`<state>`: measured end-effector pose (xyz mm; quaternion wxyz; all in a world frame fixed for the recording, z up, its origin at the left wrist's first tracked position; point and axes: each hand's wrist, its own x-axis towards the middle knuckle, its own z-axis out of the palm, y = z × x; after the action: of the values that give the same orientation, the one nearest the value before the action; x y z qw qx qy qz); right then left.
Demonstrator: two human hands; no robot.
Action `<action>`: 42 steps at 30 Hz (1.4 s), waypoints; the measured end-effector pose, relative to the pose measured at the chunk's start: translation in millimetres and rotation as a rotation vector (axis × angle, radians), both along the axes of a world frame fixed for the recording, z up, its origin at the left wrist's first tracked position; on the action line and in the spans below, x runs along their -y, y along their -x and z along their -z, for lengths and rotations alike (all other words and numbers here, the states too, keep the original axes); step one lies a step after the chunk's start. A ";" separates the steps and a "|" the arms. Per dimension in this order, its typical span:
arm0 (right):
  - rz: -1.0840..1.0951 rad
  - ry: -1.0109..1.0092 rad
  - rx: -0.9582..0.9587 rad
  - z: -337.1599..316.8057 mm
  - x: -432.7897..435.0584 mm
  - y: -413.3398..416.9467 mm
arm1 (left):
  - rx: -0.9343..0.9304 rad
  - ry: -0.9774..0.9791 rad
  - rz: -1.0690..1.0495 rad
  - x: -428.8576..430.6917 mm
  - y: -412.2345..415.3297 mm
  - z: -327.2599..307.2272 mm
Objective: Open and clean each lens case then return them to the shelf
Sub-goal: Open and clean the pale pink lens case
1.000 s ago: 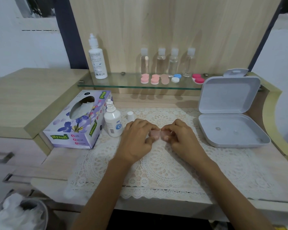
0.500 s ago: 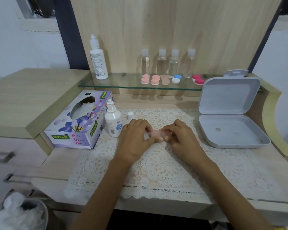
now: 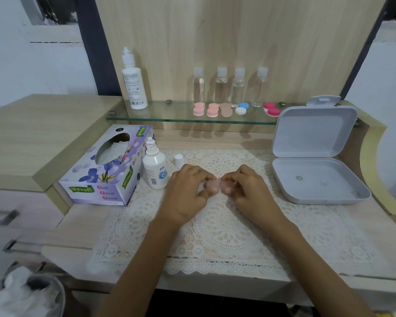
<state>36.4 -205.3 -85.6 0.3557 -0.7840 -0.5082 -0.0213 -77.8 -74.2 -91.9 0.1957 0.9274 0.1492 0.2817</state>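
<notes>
From the head view: pinches a pale pink lens case [image 3: 217,185] at both ends, left hand [image 3: 188,191] on one side and right hand [image 3: 249,191] on the other, fingers curled and clamped round it, just above the lace mat [image 3: 226,232] at the middle of the desk. Probably turning a cap, though cannot tell whether on or off, since the fingers cover most of the case. Holds it low over the mat, likely so that a slipped cap lands soft and does not roll away.

Has the small solution bottle [image 3: 154,171] standing uncapped just beside the left hand, its white cap [image 3: 179,160] on the mat next to it and the tissue box [image 3: 108,165] one place further left. All close by, presumably for rinsing and wiping.

Shows a row of other lens cases [image 3: 213,109] on the glass shelf [image 3: 169,117], in front of four clear bottles [image 3: 230,85] and well apart from the hands. Suggests this one goes back there once closed. Cannot tell which of those are already cleaned.

Shows an open grey box [image 3: 318,177] at the right, two tiny things in its base, too small to identify.
</notes>
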 end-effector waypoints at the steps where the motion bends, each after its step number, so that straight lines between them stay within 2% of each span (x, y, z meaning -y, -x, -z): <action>1: 0.000 0.000 0.000 0.1 -0.2 0.0 | 0.004 0.019 -0.003 -0.5 -0.4 0.3; 8: 0.003 0.006 0.003 0.7 0.4 0.1 | -0.015 0.075 -0.019 0.7 -1.2 1.5; 17: 0.000 -0.003 0.001 2.2 -0.5 -0.6 | -0.035 -0.034 0.009 2.7 0.6 1.4; 27: 0.001 -0.014 -0.008 2.2 0.1 -0.4 | 0.012 0.118 0.009 2.2 -1.0 2.0; 34: 0.007 -0.006 -0.012 1.7 0.1 0.4 | 0.011 0.060 0.039 3.3 0.9 1.6; 38: 0.008 -0.004 -0.018 1.3 -0.1 0.6 | 0.041 0.019 0.060 3.3 0.6 0.3; 42: 0.010 -0.003 -0.019 1.1 0.6 1.0 | 0.130 0.065 0.046 3.2 1.8 -2.1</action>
<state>35.3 -205.9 -86.7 0.3617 -0.7861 -0.5010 -0.0162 -79.6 -77.3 -89.8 0.2416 0.9035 0.1238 0.3315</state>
